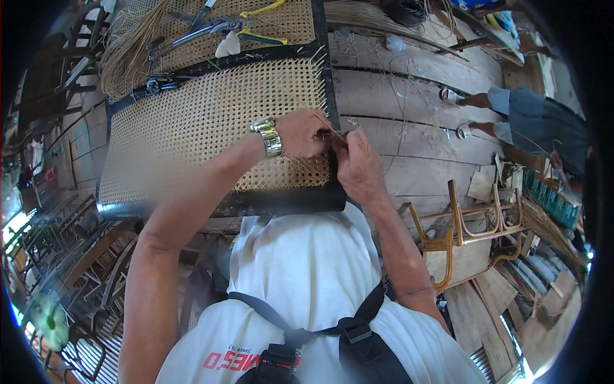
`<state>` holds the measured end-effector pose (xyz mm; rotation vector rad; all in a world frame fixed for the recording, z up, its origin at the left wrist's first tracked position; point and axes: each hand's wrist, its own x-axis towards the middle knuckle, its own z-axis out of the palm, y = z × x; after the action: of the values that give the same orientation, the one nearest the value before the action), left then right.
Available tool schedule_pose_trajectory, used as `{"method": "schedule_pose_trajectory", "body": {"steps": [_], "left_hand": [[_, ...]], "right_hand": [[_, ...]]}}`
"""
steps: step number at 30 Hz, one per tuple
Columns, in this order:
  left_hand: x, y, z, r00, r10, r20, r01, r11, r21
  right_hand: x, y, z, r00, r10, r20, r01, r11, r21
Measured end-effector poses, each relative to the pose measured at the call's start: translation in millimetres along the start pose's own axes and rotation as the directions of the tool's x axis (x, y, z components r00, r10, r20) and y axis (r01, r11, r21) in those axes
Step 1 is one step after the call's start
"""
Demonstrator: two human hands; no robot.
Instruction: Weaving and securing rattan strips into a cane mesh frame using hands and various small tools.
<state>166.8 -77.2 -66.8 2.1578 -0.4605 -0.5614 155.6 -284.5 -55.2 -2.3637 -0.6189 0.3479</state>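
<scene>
Before me lies a black-framed panel of woven cane (211, 128), its mesh light tan with small holes. My left hand (304, 133), with a metal watch (268, 137) on the wrist, is closed at the panel's right edge over a thin cane strand (311, 110). Facing it, my right hand (359, 163) pinches at the black frame rail, its fingertips meeting those of the left. The strand passes between both hands; its lower end is hidden by the fingers. Short pegs or cane ends (320, 77) stick up along the rail above my hands.
Pliers with yellow handles (262, 9), a pair of shears (220, 27) and a bundle of loose cane strands (137, 54) lie on the panel's far part. A person (543, 121) stands at the right on the plank floor (409, 96), near a brown chair frame (454, 237).
</scene>
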Motion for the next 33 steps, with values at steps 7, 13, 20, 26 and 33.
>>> {"method": "schedule_pose_trajectory", "body": {"steps": [7, 13, 20, 26, 33], "left_hand": [[-9.9, -19.9, 2.9, 0.992, 0.047, -0.116, -0.069, 0.978, -0.196], [-1.8, -7.0, -9.6, 0.998, 0.059, 0.022, -0.059, 0.998, 0.003], [9.4, 10.6, -10.6, 0.982, 0.087, 0.165, -0.120, 0.973, 0.200], [18.5, 3.8, -0.3, 0.992, 0.066, 0.108, -0.090, 0.967, 0.237], [5.7, 10.9, 18.2, 0.934, -0.324, -0.149, 0.329, 0.944, 0.009]], "right_hand": [[11.0, -2.4, -4.1, 0.997, 0.057, 0.061, -0.066, 0.984, 0.164], [9.4, 13.1, -0.7, 0.997, 0.057, 0.051, -0.072, 0.918, 0.391], [4.2, 15.7, -8.8, 0.991, 0.054, 0.122, -0.099, 0.910, 0.402], [0.0, 29.9, -3.0, 0.963, 0.193, 0.188, -0.269, 0.731, 0.628], [21.3, 26.0, -1.8, 0.924, 0.249, 0.291, -0.381, 0.669, 0.638]]}}
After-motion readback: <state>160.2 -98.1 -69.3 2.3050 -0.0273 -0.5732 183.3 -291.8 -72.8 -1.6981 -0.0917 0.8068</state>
